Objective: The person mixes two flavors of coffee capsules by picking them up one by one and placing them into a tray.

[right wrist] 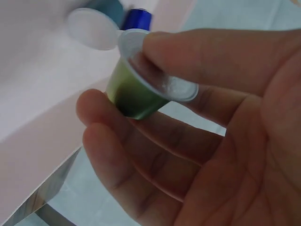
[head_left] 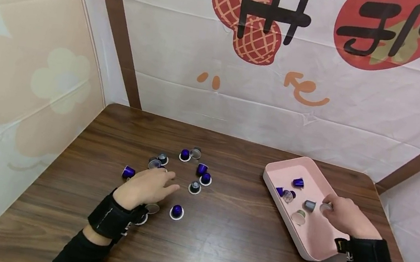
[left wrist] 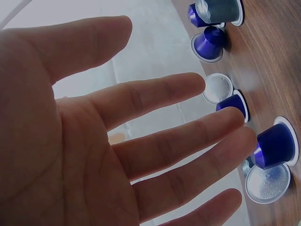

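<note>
Over the pink tray (head_left: 313, 234) my right hand (head_left: 349, 217) pinches a green coffee capsule (right wrist: 136, 96) between thumb and fingers. The thumb lies on its silvery lid in the right wrist view. Inside the tray are several capsules, among them a blue capsule (head_left: 298, 182), a grey-blue capsule (head_left: 309, 205) and a capsule lying with its pale lid (head_left: 298, 217) showing. My left hand (head_left: 145, 187), fingers spread and holding nothing, hovers above loose capsules on the left of the table. A dark blue capsule (left wrist: 275, 146) appears just beyond its fingertips, and the hand hides part of the group.
The wooden table (head_left: 223, 252) carries more scattered capsules, including an upright blue capsule (head_left: 177, 212), a grey capsule (head_left: 194, 187) and another blue capsule (head_left: 184, 155) farther back. Printed fabric (head_left: 174, 43) hangs behind the table and along both sides.
</note>
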A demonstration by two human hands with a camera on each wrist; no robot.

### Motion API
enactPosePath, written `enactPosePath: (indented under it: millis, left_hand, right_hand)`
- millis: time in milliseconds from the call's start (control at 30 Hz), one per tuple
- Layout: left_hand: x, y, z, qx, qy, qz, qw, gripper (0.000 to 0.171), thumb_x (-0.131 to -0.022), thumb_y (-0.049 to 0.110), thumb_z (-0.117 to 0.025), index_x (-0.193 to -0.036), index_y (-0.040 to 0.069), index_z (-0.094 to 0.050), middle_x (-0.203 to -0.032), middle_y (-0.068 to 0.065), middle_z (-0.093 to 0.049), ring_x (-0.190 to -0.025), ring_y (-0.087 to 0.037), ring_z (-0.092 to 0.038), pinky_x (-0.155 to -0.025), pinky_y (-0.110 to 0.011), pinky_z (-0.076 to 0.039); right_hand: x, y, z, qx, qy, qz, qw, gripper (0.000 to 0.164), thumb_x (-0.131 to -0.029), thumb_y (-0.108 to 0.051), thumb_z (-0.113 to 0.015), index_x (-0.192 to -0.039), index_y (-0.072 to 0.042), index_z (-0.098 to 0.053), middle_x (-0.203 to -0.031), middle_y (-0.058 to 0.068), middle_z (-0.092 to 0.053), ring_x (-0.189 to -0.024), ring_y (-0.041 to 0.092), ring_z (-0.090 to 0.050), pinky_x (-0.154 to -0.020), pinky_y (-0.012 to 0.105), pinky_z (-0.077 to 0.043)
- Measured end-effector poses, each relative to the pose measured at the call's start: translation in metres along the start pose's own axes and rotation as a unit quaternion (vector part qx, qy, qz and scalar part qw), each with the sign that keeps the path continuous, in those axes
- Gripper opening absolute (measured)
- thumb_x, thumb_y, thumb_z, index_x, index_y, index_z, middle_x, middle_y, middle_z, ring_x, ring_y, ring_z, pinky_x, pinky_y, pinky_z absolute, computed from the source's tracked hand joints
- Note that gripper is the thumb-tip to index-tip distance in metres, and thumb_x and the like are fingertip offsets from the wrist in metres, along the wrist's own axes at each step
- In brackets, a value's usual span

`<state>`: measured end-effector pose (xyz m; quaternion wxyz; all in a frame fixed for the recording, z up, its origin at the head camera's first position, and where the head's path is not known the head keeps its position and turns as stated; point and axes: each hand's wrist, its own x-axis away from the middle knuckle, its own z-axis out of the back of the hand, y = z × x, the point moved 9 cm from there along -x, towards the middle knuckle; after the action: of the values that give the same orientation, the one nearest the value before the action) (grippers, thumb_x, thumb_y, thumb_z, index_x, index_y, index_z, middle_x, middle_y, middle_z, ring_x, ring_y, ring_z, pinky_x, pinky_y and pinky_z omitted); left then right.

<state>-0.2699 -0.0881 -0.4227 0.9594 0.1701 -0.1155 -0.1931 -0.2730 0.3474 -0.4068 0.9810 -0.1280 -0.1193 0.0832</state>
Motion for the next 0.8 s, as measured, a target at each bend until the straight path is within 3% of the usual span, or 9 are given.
enactPosePath:
  millis: [367, 800]
  left_hand:
    - [0.001, 0.002, 0.001, 0.001, -0.002, 0.0, 1.0, 0.047, -0.097, 0.034, -0.052, -0.128, -0.001, -0.055, -0.123, -0.02, -0.057, -0.115, -0.034, -0.053, -0.093, -0.049, -0.043]
    - [0.001, 0.0, 0.001, 0.003, -0.006, 0.004, 1.0, 0.047, -0.098, 0.034, -0.051, -0.129, -0.001, -0.055, -0.125, -0.02, -0.056, -0.117, -0.035, -0.051, -0.095, -0.05, -0.041]
  right_hand:
    - [-0.009, 0.017, -0.016, 0.046, -0.078, -0.052, 0.995, 0.021, -0.087, -0.006, -0.057, -0.103, 0.007, -0.06, -0.091, 0.019, -0.062, -0.072, 0.023, -0.054, -0.06, 0.039, -0.046]
    - [-0.011, 0.015, -0.012, 0.065, -0.074, -0.027, 0.995, 0.028, -0.086, -0.007, -0.061, -0.107, 0.011, -0.056, -0.089, 0.023, -0.062, -0.07, 0.025, -0.058, -0.057, 0.038, -0.047]
